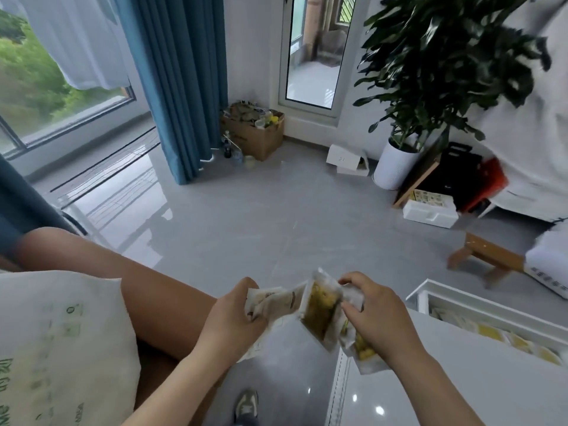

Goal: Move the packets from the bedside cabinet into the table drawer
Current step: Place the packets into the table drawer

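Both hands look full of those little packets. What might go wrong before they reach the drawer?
1. The packets fan out loosely between the left hand and right hand, over the floor rather than the drawer, so one might slip and drop.
2. The drawer already holds other packets, so the new ones may not lie flat.

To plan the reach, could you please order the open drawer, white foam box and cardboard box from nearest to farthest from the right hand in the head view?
1. Open drawer, just beside the right hand.
2. White foam box, on the floor, right.
3. Cardboard box, far corner, left.
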Motion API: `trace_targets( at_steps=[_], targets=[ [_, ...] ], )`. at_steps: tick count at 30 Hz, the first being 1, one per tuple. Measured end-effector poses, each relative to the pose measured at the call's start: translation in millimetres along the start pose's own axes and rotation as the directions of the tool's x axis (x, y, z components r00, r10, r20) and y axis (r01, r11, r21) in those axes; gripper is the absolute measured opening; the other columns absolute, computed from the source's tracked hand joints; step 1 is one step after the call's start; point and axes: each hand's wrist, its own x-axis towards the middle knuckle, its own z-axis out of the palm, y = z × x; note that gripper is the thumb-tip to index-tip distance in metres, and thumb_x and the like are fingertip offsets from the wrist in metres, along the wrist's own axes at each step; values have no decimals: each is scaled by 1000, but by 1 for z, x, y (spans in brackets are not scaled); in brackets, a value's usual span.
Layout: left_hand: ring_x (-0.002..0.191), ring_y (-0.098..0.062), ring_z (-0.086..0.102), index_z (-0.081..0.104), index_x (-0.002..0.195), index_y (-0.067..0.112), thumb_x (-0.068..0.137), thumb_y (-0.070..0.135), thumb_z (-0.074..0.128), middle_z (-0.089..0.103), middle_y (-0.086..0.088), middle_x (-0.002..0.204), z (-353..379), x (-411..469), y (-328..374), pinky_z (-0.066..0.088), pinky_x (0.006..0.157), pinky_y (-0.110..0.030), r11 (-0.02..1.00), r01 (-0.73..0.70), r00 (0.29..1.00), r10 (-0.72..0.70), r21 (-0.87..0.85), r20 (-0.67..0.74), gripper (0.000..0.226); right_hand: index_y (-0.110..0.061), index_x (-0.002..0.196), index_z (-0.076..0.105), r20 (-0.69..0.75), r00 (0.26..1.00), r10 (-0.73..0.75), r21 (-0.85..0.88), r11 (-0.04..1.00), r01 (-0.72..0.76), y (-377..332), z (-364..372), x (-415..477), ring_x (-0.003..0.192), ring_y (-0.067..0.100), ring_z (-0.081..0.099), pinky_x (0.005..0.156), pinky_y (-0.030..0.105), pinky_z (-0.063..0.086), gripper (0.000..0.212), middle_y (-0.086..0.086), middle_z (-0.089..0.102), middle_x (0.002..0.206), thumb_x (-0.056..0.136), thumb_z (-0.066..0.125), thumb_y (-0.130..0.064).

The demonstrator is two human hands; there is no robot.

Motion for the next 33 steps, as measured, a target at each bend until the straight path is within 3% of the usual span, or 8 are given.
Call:
trace_targets(
  at_steps=[5,13,20,23,29,33],
  targets=[
    [65,-21,59,44,82,25,77,19,59,62,-2,70,-10,82,1,38,50,-24,997,-39,994,31,71,108,17,-39,109,53,21,994,110,-13,994,-110,0,4,53,67,1,48,58,8,33,27,-19,57,89,86,58,-25],
    [58,-19,54,47,83,22,74,14,61,60,-2,68,11,192,33,36,46,-25,990,-111,971,87,93,224,18,-39,110,53,-8,960,280,13,960,-280,29,-9,127,63,1,47,56,10,32,27,-17,56,84,87,57,-24],
    [58,-18,49,47,85,21,73,10,60,56,1,67,56,293,92,36,49,-27,976,-185,951,147,116,273,21,-36,113,53,-59,933,356,21,935,-355,87,-40,200,62,3,45,53,10,30,27,-16,57,84,89,54,-22],
    [59,-17,48,47,85,21,74,8,59,58,-2,70,72,327,126,35,47,-22,966,-228,934,181,123,307,20,-36,111,54,-77,925,373,26,928,-372,112,-62,227,61,2,46,51,9,29,24,-17,54,79,90,54,-23],
    [60,-16,52,48,85,24,73,11,59,59,1,69,100,394,185,36,48,-25,943,-288,912,217,166,347,21,-38,109,53,-142,882,449,69,894,-443,157,-99,278,72,6,57,60,19,43,22,-13,61,82,91,56,-25],
    [53,-10,47,45,82,25,72,9,60,55,2,64,122,450,211,34,44,-18,923,-359,871,276,142,406,24,-38,113,51,-162,837,523,82,852,-517,181,-109,311,80,8,59,69,23,51,25,-14,63,90,91,57,-26]
  ],
)
